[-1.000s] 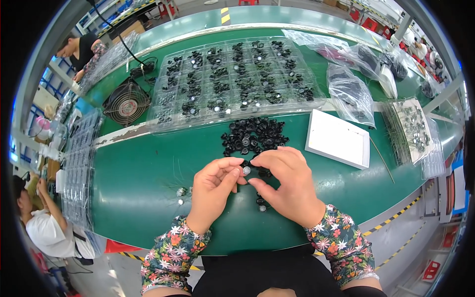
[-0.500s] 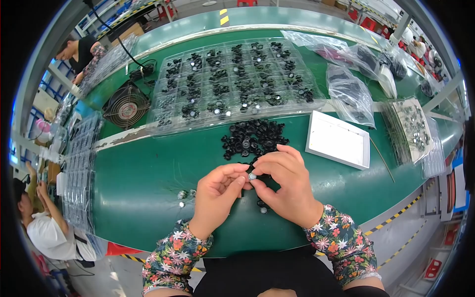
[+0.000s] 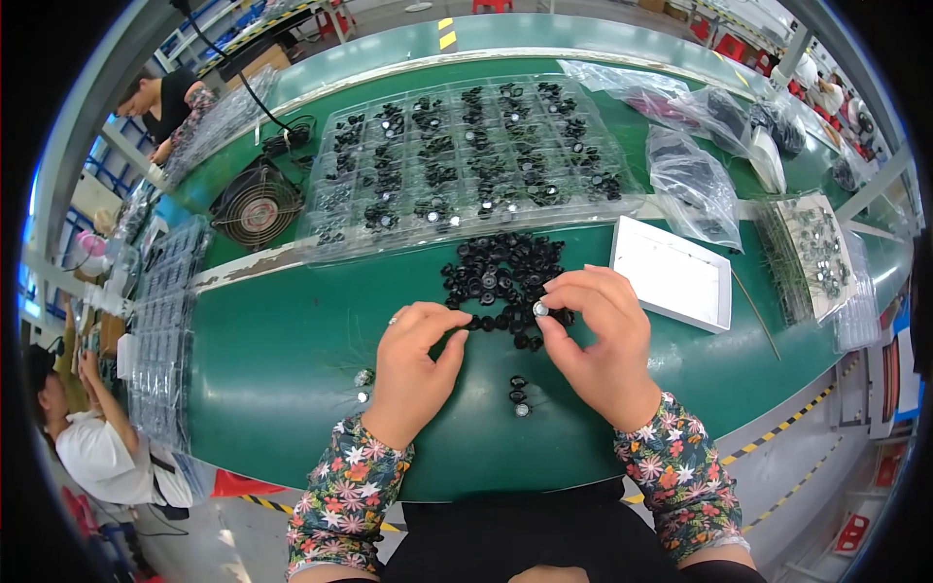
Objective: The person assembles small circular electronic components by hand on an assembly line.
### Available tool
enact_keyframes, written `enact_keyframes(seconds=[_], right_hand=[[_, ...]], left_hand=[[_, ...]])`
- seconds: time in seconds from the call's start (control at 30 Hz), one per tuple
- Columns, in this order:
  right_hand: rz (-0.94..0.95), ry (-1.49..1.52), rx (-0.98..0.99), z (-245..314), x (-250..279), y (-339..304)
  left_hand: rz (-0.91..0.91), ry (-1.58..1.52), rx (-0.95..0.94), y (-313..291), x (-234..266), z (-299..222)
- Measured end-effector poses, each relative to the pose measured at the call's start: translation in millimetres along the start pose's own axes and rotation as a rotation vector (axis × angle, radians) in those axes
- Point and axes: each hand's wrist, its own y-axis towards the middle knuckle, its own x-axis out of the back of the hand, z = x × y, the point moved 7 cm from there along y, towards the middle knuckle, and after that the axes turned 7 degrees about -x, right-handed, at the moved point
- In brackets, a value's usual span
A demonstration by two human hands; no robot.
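Right hand [image 3: 610, 352] carried its silver piece [image 3: 540, 308] rightward.

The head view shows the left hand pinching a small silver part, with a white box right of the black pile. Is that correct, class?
The side is wrong: in the head view, the right hand pinches the small silver part. The white box is right of the black pile.
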Motion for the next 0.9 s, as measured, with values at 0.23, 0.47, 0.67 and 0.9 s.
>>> enact_keyframes(seconds=[0.23,0.47,0.67,0.9], right_hand=[[0.036,0.042,-0.010,3,-2,-1],[0.105,0.073,-0.013,6,-6,-4],[0.196,0.157,-0.035,8,-16,-9],[0.250,0.219,-0.018,13,-24,-11]], left_hand=[[0.092,0.215,-0.038,2,-16,-1],[0.066,0.167,-0.057,2,-16,-1],[0.088,-0.442,0.269,-9,-15,2],[0.191,-0.915,0.519,-18,-26,4]])
